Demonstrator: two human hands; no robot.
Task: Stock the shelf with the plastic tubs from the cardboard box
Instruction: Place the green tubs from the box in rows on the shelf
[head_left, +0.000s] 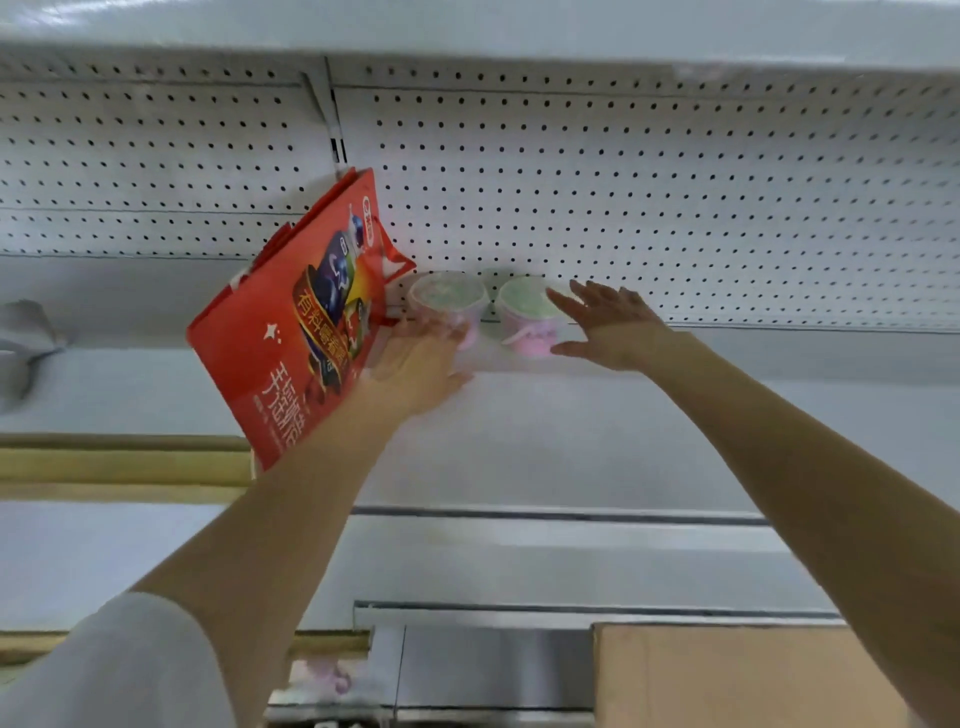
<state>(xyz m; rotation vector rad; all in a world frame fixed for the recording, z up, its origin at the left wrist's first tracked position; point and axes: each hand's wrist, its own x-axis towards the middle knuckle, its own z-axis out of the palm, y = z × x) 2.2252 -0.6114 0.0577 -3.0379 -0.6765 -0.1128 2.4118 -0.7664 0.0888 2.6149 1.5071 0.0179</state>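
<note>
**Evidently lining up stock at the far back**

The left tub (447, 299) and right tub (524, 312) stand side by side far back on the shelf (571, 441), against the pegboard (675, 208), probably to leave nearer room for more. The left hand (415, 364) lays loose fingers on the left tub. The right hand (613, 327), fingers spread, flanks the right tub. Neither grip closes on anything. A red carton (301, 322) leans just left, and the cardboard box (727, 675) sits near right.
</note>
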